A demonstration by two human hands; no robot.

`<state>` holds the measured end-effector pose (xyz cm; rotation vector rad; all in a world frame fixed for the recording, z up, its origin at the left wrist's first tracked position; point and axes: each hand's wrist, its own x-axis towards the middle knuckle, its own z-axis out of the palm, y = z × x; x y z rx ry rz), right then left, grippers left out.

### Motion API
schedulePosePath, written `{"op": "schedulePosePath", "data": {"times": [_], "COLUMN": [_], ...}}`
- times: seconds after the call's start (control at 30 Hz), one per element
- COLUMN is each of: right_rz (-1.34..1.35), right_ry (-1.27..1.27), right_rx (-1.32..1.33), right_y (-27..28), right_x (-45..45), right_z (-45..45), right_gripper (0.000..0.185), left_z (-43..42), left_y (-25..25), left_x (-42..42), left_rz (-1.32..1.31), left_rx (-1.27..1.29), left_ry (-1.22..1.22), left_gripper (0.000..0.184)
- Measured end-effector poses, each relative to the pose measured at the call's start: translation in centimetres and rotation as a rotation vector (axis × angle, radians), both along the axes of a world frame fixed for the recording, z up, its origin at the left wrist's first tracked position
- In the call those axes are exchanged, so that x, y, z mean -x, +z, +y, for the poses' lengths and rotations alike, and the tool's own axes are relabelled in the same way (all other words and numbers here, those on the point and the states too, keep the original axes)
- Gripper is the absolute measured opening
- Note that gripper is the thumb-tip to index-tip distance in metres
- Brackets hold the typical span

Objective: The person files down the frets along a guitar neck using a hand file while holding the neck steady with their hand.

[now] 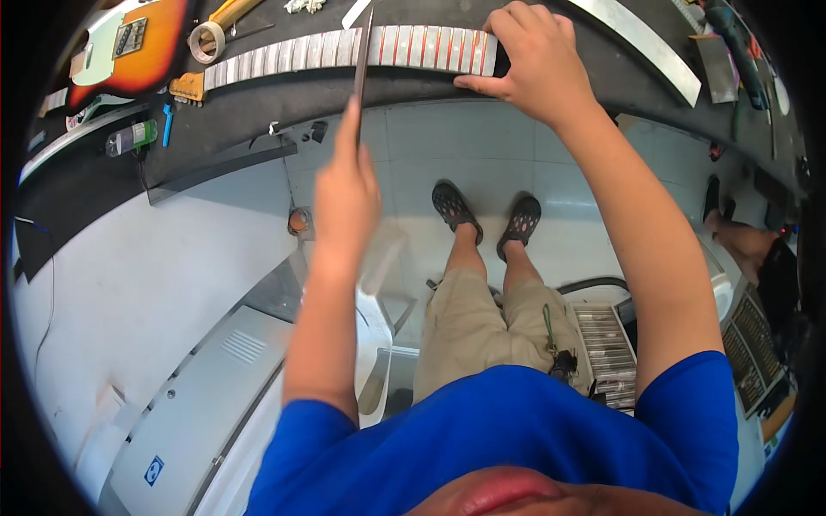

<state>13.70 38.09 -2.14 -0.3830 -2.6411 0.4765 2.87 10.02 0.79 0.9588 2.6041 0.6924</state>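
A guitar neck (301, 53) lies across the dark bench, its fretboard covered in silvery strips between the frets, some with reddish lines. Its headstock (188, 87) with tuners points left. My left hand (346, 193) is closed round a long, thin, dark file (364, 56), index finger stretched along it. The file stands crosswise over the middle of the neck; whether it touches the frets I cannot tell. My right hand (544, 64) grips the neck's right end, thumb on the near edge and fingers over the far side.
A sunburst electric guitar body (138, 43) lies at the back left, near a tape roll (206, 41), a bottle (132, 138) and a blue tool (167, 125). A curved metal strip (645, 47) lies at right. Below are a metal cabinet (202, 413) and another person's leg (744, 245).
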Motion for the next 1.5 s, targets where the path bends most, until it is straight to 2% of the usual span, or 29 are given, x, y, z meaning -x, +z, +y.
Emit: {"op": "schedulePosePath", "data": {"times": [0.07, 0.13, 0.2, 0.27, 0.33, 0.47, 0.53, 0.63, 0.73, 0.77, 0.87, 0.93, 1.0, 1.1, 1.27, 1.33, 1.43, 1.47, 1.5], "right_rz": [0.018, 0.012, 0.017, 0.014, 0.023, 0.02, 0.015, 0.028, 0.02, 0.008, 0.036, 0.037, 0.029, 0.04, 0.044, 0.036, 0.001, -0.017, -0.044], "right_ry": [-0.006, 0.009, 0.009, 0.009, 0.02, 0.022, 0.039, 0.006, 0.019, 0.012, 0.014, 0.025, 0.01, 0.017, 0.014, 0.014, -0.025, -0.033, -0.038], "right_rx": [-0.022, -0.011, -0.033, -0.042, -0.026, -0.009, -0.001, -0.024, -0.033, -0.035, -0.014, -0.014, -0.056, -0.033, -0.02, -0.016, -0.048, -0.056, -0.089], "right_y": [-0.1, -0.1, -0.2, -0.3, -0.3, 0.1, 0.0, -0.2, -0.4, -0.3, -0.2, -0.4, -0.7, -0.5, -0.2, -0.3, -0.7, -0.7, -0.6], "right_x": [0.0, -0.2, -0.1, -0.2, -0.1, 0.0, -0.2, -0.1, 0.0, 0.0, -0.1, -0.5, -0.2, -0.2, -0.1, -0.2, 0.2, 0.4, 0.5], "right_z": [0.3, 0.1, 0.0, -0.1, -0.1, 0.3, -0.1, 0.2, -0.1, 0.0, 0.1, -0.2, 0.0, 0.0, 0.3, -0.1, -0.2, -0.6, -0.2], "right_gripper": [0.063, 0.063, 0.061, 0.06, 0.061, 0.061, 0.061, 0.06, 0.06, 0.06, 0.061, 0.061, 0.061, 0.06, 0.06, 0.06, 0.059, 0.058, 0.057], "left_z": [-3.4, -2.9, 3.1, 8.4, 4.2, -2.9, -2.4, 6.6, 4.6, 1.4, -2.4, -1.5, 4.6, 6.2, -2.6, -1.5, 7.1, 8.2, 7.0], "left_y": [-1.8, -2.0, 0.8, 4.4, 0.8, -0.5, -0.1, 2.3, 0.2, -1.2, -0.9, -0.3, 1.1, 1.4, -1.3, -1.3, 1.6, 2.2, 2.0], "left_x": [-2.9, -2.3, 2.7, 5.1, 4.7, -2.1, -2.0, 5.1, 4.6, 2.6, -1.6, -1.2, 3.8, 5.6, -2.1, -1.6, 4.8, 5.7, 5.6], "left_rz": [0.091, 0.102, 0.047, -0.237, -0.023, 0.093, 0.015, -0.155, -0.006, 0.09, 0.128, 0.106, 0.15, 0.255, 0.106, 0.08, 0.073, 0.036, 0.116], "left_rx": [-0.103, -0.1, 0.008, 0.173, 0.019, -0.106, -0.06, 0.044, -0.042, -0.095, -0.06, 0.033, 0.112, 0.14, -0.02, -0.009, 0.129, 0.195, 0.171], "left_ry": [-0.011, -0.033, -0.072, 0.016, -0.112, -0.094, -0.047, -0.034, -0.095, -0.104, -0.054, -0.058, -0.156, -0.26, -0.036, -0.018, -0.071, -0.072, -0.117], "left_gripper": [0.052, 0.052, 0.053, 0.056, 0.054, 0.053, 0.053, 0.054, 0.052, 0.052, 0.052, 0.056, 0.065, 0.068, 0.058, 0.055, 0.055, 0.054, 0.054]}}
